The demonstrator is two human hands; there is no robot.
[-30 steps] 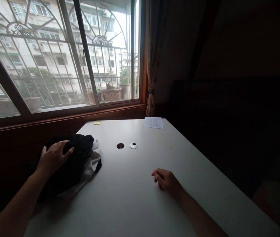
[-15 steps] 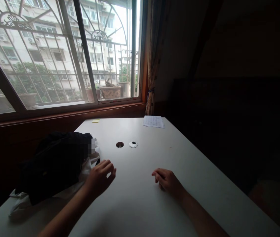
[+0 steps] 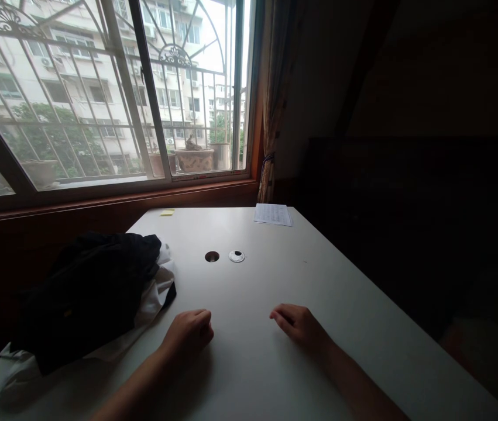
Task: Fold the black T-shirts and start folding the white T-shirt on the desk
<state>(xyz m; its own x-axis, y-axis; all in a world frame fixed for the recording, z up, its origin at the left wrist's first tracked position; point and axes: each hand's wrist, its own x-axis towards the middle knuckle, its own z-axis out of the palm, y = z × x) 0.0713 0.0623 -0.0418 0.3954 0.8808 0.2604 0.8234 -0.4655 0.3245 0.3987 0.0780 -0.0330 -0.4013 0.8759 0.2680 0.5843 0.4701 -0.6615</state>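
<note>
My left hand [image 3: 188, 331] is curled into a loose fist over the white table [image 3: 249, 362], with nothing showing in it. Just to its left lies a heap of black clothing [image 3: 86, 292] on top of white cloth [image 3: 154, 289], a small gap away from the fingers. My right hand [image 3: 296, 323] rests on the tabletop to the right, its fingers folded in and holding nothing that I can see. Bare tabletop separates the two hands.
Beyond the hands are a round hole [image 3: 212, 256] in the table and a white cable-hole cover [image 3: 237, 256] beside it. Papers [image 3: 274, 214] and yellow sticky notes [image 3: 167, 213] lie at the far edge. Behind stands a barred window [image 3: 99, 99] with a curtain [image 3: 268, 117].
My left hand has come down and slightly right, away from the clothes, and its fingers have closed further. The right hand has barely moved. The view has shifted slightly.
</note>
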